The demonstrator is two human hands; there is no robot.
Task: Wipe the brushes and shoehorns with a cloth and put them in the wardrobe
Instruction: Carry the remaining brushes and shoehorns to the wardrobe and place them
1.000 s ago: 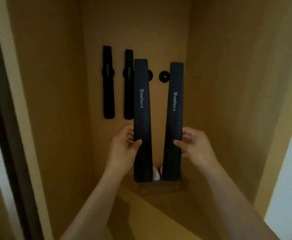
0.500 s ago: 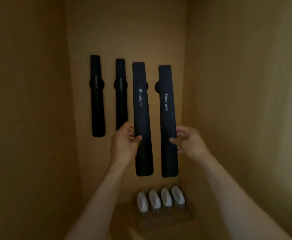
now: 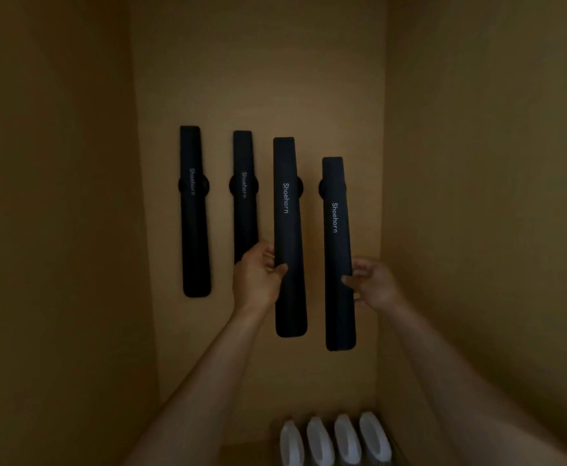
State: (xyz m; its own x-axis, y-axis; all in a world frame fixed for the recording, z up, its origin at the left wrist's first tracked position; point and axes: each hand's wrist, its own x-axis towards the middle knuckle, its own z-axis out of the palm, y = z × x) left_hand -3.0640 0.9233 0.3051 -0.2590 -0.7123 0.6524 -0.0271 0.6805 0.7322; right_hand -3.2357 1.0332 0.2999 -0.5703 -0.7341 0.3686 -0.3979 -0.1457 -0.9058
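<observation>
- Nearest, at 6 o'clock, four white-backed brushes [image 3: 335, 440] stand side by side in a row at the foot of the wardrobe.
- The left hand [image 3: 256, 279] grips a long black shoehorn with white lettering [image 3: 288, 237], thumb across its front, below the middle.
- At 4 o'clock from it, the right hand [image 3: 374, 285] pinches a second long black shoehorn [image 3: 338, 257], held lower, just beside the first.
- Both overlap round black wall pegs [image 3: 322, 190]; contact unclear.
- Farthest, at 9 o'clock, two narrower black shoehorns [image 3: 194, 213] hang on pegs against the tan wooden back panel [image 3: 258, 79].
</observation>
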